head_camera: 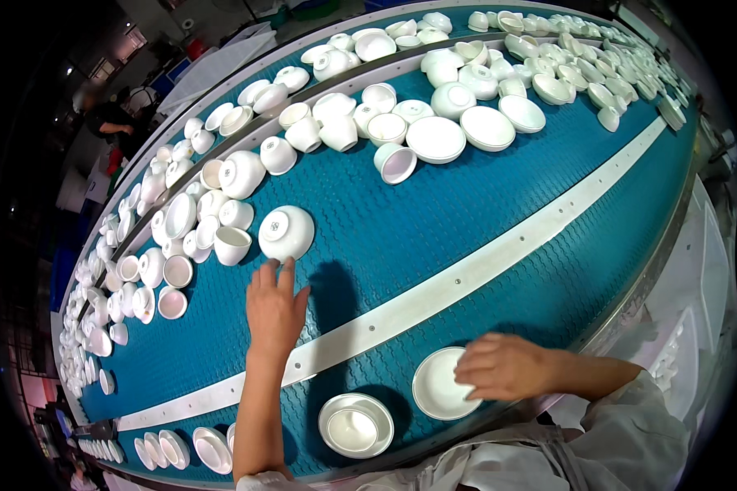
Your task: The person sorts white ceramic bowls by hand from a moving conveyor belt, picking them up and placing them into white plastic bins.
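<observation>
My left hand (277, 304) reaches across the blue conveyor belt (467, 221), palm down, its fingertips at the near rim of an upturned white bowl (287, 233). Whether they touch it I cannot tell. Over the right side of a shallow white dish (442, 383) lies my right hand (503, 366), its fingers bent over the rim; a grip is not plain. Left of that dish stands a white bowl (355, 426) with a smaller round piece inside it. Both of these are on the near lane, on my side of the white metal divider strip (417, 299).
Many white bowls and cups (436, 140) crowd the far part of the belt, past another rail (405, 64). Stacked dishes (212, 449) stand at the near left. A white bin (678, 362) with pieces in it is at my right. A person (110, 119) stands beyond the belt.
</observation>
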Demonstrator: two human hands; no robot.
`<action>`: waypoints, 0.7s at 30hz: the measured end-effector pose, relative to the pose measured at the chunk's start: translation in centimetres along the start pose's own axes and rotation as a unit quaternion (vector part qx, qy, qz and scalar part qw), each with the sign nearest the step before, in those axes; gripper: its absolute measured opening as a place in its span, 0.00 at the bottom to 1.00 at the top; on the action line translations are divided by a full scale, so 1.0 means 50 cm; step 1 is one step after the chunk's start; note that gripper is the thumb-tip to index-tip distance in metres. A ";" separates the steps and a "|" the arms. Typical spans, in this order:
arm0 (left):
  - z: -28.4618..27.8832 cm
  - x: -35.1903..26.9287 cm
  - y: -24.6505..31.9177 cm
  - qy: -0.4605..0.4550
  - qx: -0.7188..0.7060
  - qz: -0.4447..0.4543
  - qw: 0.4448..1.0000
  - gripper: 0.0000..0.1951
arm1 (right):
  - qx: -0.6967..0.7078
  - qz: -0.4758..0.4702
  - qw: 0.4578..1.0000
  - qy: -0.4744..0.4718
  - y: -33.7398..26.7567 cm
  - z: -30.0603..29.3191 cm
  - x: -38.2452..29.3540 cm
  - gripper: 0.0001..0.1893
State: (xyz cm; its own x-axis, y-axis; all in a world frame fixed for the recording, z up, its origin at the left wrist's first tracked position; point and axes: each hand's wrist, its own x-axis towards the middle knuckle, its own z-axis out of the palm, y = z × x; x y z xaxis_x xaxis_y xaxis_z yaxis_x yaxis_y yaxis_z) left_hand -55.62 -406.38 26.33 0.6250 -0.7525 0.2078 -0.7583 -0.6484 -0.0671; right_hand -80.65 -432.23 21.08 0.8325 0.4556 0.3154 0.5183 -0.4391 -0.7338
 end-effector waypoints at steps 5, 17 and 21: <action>0.146 0.147 -0.062 -0.076 0.296 0.009 0.952 0.28 | -0.312 0.162 0.898 0.264 0.303 -0.170 0.161 0.23; 0.141 0.206 -0.075 -0.117 0.228 -0.073 0.964 0.11 | -0.258 0.047 0.965 0.021 0.148 -0.119 -0.102 0.06; 0.161 0.239 0.039 0.015 0.022 0.003 1.000 0.21 | -0.196 0.062 0.971 -0.125 0.062 -0.107 -0.192 0.09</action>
State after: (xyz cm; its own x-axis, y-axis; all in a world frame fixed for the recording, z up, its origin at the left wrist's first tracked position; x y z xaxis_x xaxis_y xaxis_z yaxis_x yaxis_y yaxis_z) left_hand -48.12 -417.58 20.85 0.6142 -0.7526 0.2372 -0.7526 -0.6491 -0.1109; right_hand -86.01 -442.10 19.00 0.8454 0.5319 0.0481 0.4924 -0.7415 -0.4558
